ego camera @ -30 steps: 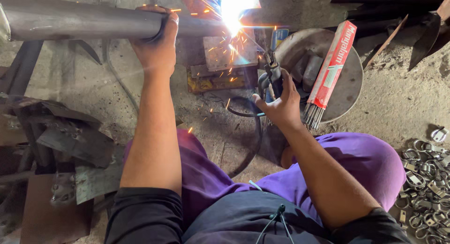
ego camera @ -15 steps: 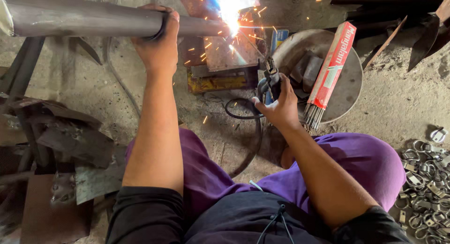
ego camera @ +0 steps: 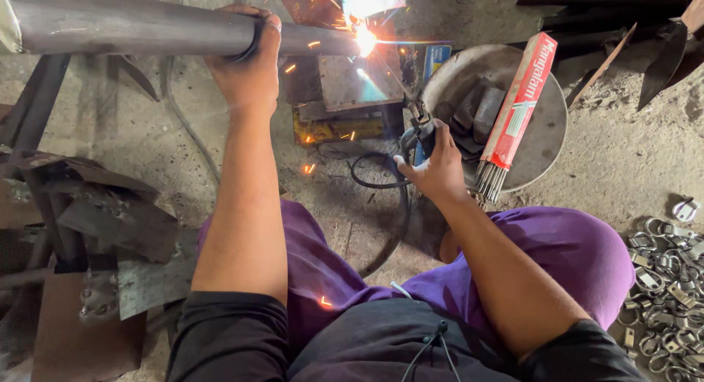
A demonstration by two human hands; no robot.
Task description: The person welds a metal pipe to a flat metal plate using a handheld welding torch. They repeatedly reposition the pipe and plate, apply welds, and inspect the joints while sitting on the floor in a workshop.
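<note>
Left hand (ego camera: 249, 67) wraps its fingers shut round the steel pipe (ego camera: 132, 21) — likely heavy, stiff, smooth; right hand (ego camera: 436, 166) clenches the electrode holder (ego camera: 419, 136) at 1 o'clock.

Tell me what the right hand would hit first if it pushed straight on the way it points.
Probably the small metal plate where the arc flares: the right hand aims its electrode holder up toward it. Depth is unclear from above.

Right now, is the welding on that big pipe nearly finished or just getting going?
Done: the left hand already grips the grey pipe, and the red box of rods lies open on the round pan. In hand: the right hand holds the electrode holder, and the arc throws sparks at the pipe's end. Left: unclear, since glare hides the seam.
</note>
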